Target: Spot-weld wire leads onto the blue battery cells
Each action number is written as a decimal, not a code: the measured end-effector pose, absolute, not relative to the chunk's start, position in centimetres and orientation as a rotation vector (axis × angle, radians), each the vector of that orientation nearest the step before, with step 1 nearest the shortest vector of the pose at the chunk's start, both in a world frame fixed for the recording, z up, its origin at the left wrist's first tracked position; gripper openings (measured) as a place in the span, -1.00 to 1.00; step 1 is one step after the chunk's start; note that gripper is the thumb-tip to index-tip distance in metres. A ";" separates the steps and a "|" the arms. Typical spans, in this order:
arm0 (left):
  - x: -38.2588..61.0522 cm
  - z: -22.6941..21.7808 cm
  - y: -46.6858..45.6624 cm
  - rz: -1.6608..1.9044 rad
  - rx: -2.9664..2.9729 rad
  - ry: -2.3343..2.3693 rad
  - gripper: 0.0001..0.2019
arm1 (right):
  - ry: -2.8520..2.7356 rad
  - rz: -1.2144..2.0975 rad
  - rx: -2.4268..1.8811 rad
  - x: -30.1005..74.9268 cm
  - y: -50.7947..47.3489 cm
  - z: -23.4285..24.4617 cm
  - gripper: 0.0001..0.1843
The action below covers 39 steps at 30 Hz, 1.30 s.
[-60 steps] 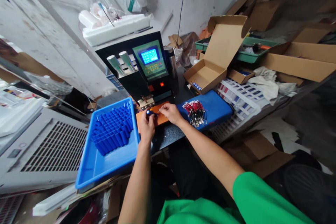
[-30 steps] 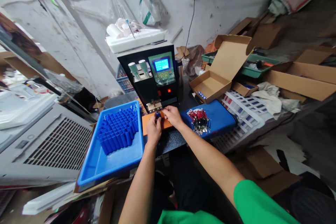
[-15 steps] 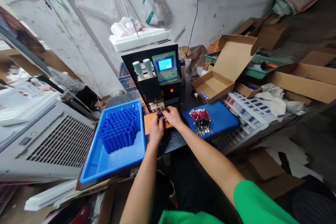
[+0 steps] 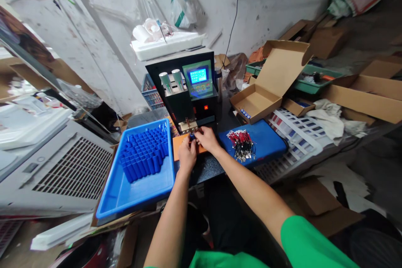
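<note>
My left hand (image 4: 186, 154) pinches a small blue cylindrical cell (image 4: 191, 136) upright on an orange pad (image 4: 176, 146), right under the welding pins (image 4: 188, 123) of a black spot-welding machine (image 4: 185, 88) with a lit blue screen. My right hand (image 4: 204, 138) meets it from the right, fingertips closed on something thin at the cell's top; what it is I cannot make out. A blue tray (image 4: 132, 188) of several blue cells (image 4: 143, 155) stands left of my hands. A pile of red-wired metal leads (image 4: 240, 144) lies on a blue mat (image 4: 266, 144) to the right.
An open cardboard box (image 4: 260, 98) sits behind the mat, with more boxes and a green bin (image 4: 309, 79) at the far right. A white slotted tray (image 4: 295, 132) and rags lie beside them. A grey vented unit (image 4: 53, 171) stands at the left. A power cord (image 4: 231, 29) runs up the wall.
My hands carried the cell from the front of the orange pad up under the welding pins and now hold still there. My view tilted upward and has since steadied.
</note>
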<state>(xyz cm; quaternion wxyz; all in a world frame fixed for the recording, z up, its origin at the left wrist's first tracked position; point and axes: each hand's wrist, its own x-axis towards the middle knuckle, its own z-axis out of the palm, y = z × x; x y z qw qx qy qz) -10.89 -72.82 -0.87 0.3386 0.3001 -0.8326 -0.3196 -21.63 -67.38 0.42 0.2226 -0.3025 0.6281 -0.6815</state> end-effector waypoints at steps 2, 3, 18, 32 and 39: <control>-10.9 -0.9 -72.8 -0.830 0.774 -2.165 -0.70 | 1.747 -1.884 -0.840 -21.7 -67.4 0.3 -0.84; -10.9 -0.9 -72.9 -0.832 0.771 -2.163 -0.70 | 1.749 -1.885 -0.841 -21.7 -67.4 0.3 -0.84; -10.8 -1.1 -72.9 -0.840 0.741 -2.168 -0.70 | 1.808 -1.866 -0.873 -21.7 -67.3 0.1 -0.83; -10.8 -0.7 -72.6 -0.899 0.777 -2.150 -0.72 | 1.741 -1.837 -0.808 -21.5 -66.7 0.1 -0.76; -11.0 -1.3 -72.7 -0.868 0.797 -2.117 -0.71 | 2.014 -1.738 -1.030 -20.7 -64.0 1.9 -0.79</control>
